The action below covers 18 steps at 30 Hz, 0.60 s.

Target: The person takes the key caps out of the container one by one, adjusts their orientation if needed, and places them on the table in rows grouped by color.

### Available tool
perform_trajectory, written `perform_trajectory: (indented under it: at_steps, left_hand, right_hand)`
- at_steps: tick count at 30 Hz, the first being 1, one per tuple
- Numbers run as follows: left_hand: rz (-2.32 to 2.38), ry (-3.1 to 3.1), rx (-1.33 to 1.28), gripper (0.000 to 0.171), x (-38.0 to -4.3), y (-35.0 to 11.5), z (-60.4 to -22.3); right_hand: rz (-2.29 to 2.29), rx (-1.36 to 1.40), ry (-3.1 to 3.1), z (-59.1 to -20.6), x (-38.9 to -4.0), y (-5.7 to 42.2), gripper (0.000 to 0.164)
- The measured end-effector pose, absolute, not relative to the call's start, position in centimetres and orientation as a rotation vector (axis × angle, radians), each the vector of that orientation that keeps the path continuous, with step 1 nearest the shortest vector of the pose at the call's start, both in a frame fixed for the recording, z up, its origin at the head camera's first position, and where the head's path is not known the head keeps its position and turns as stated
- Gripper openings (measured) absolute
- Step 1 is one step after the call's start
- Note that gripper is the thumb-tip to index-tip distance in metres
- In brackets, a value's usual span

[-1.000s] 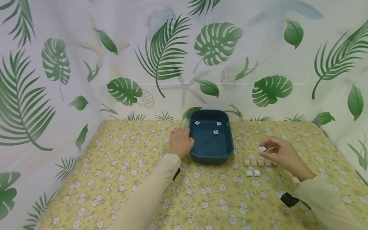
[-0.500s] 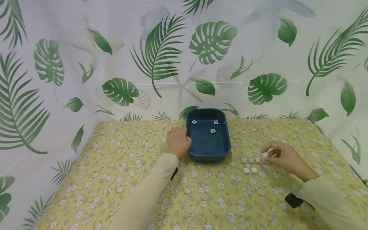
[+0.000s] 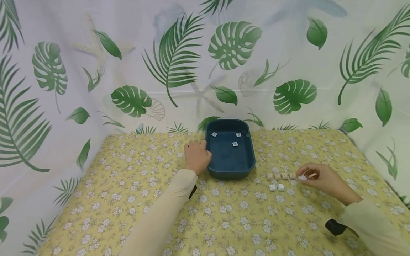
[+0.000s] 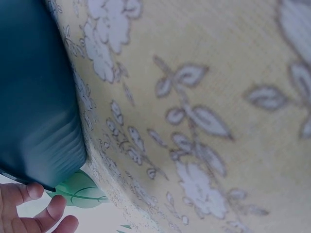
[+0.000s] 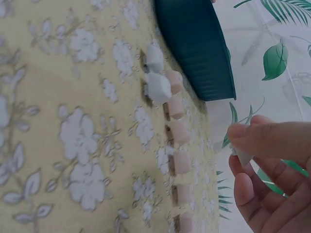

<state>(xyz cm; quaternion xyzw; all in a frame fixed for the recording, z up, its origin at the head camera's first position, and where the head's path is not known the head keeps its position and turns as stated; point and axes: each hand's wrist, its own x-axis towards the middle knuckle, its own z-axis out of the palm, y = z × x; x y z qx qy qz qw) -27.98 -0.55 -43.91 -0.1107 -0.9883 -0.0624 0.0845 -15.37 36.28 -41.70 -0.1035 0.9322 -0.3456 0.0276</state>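
Note:
My right hand (image 3: 323,177) pinches a white keycap (image 5: 243,156) between thumb and fingertips, just right of a row of beige keycaps (image 3: 284,176). The right part of that row is behind the hand in the head view. Two white keycaps (image 3: 276,187) stand side by side in front of the row. My left hand (image 3: 196,156) holds the left rim of a dark blue plastic bin (image 3: 229,175), fingers bent by its outer side. Inside the bin lie three small white pieces (image 3: 235,144) with dark marks, apart from one another.
A yellow floral cloth (image 3: 134,199) covers the table. Behind it hangs a white curtain (image 3: 189,117) with green leaf prints, close to the bin's far end. A dark wrist device (image 3: 335,227) sits at the right sleeve.
My right hand has come down and to the right with the white keycap, from above the beige row to beside its right part. The left hand stays at the bin; the view shifts slightly.

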Motion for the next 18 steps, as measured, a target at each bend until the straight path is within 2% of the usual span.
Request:
perform_trajectory:
  at_steps: [8,18]
  left_hand:
    - [-0.186,-2.948,-0.329,0.035,-28.1,-0.5,-44.1]
    - [-0.195,-2.94,-0.333,0.033,-28.1,-0.4,-44.1]
  right_hand:
    - [-0.995,-0.358,2.875,-42.4,-15.5,36.5,0.034]
    - [-0.939,-0.403,2.87,-43.6,-15.5,35.8,0.022]
